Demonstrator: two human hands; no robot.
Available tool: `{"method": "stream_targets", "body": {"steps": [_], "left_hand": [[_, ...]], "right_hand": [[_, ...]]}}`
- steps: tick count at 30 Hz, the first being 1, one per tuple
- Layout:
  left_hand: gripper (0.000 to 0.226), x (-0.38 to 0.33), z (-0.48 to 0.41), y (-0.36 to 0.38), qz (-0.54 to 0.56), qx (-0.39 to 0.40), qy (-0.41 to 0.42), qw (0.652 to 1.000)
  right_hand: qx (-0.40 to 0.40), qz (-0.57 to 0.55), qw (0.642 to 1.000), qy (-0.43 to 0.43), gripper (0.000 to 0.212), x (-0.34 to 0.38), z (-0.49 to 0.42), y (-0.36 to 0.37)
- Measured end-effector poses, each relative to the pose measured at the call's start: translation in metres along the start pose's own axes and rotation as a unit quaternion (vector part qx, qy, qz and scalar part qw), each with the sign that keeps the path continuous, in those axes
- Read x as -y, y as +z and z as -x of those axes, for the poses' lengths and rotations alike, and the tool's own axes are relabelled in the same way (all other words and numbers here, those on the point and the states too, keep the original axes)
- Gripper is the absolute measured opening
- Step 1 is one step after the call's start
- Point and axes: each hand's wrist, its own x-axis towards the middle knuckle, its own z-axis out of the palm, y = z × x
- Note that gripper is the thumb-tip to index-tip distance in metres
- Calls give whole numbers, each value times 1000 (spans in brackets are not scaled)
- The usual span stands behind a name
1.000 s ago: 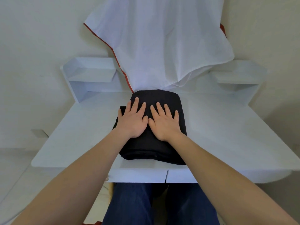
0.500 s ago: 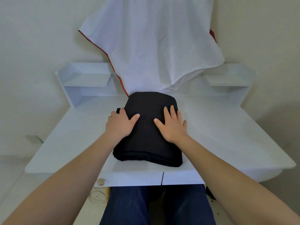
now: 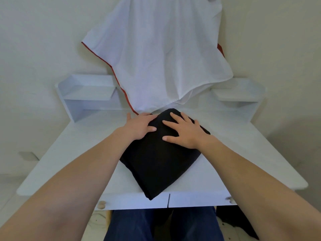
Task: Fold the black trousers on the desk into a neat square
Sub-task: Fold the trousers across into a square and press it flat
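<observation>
The left hand (image 3: 140,126) and right hand (image 3: 185,134) lie flat on the black trousers (image 3: 156,162), at their far end. The bundle sits skewed, one corner nearest.

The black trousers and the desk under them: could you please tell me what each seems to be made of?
The black trousers: soft matte cloth, no shine, rounded folded edges; fibre cannot be told. The desk: probably painted or laminated board, smooth white with a faint sheen, crisp edges.
</observation>
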Motion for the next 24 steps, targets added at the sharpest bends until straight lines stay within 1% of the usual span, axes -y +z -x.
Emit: {"method": "stream_targets", "body": {"steps": [2, 4, 7, 9, 10, 12, 13, 15, 17, 19, 21, 22, 24], "left_hand": [[51, -2, 0, -1, 2, -13, -10, 1000], [45, -6, 4, -2, -5, -39, -30, 999], [41, -13, 14, -5, -39, -130, -80, 988], [40, -13, 22, -6, -43, -193, -122, 973], [39, -11, 26, -6, -36, -212, -145, 966], [42, -6, 33, -5, -3, -219, -190, 957], [44, -2, 36, -4, 34, -211, -206, 955], [44, 7, 36, -5, 137, -190, -223, 946], [39, 14, 33, -8, 205, -187, -243, 930], [23, 18, 29, -11, 210, -206, -256, 921], [37, 17, 23, -12, 221, -225, -262, 912], [39, 18, 20, -14, 240, -223, -272, 905], [33, 20, 13, -20, 277, -199, -301, 891]], "right_hand": [[31, -32, 998, 35, 76, -4, 4, 6], [20, -41, 997, 67, 75, -5, 6, 14], [-9, -28, 992, 121, 75, 3, 6, 19], [-18, -40, 982, 185, 75, 10, 5, 22], [-21, -49, 975, 217, 75, 13, 6, 22], [-28, -70, 964, 256, 76, 17, 6, 20], [-39, -86, 960, 264, 77, 17, 6, 17], [-85, -127, 949, 276, 76, 11, 5, 8], [-140, -195, 922, 303, 71, -4, 4, -2], [-176, -257, 896, 316, 63, -22, 3, -10], [-189, -284, 889, 305, 46, -35, -1, -15], [-190, -298, 886, 300, 40, -40, -4, -17], [-182, -338, 871, 305, 45, -45, -10, -21]]}}
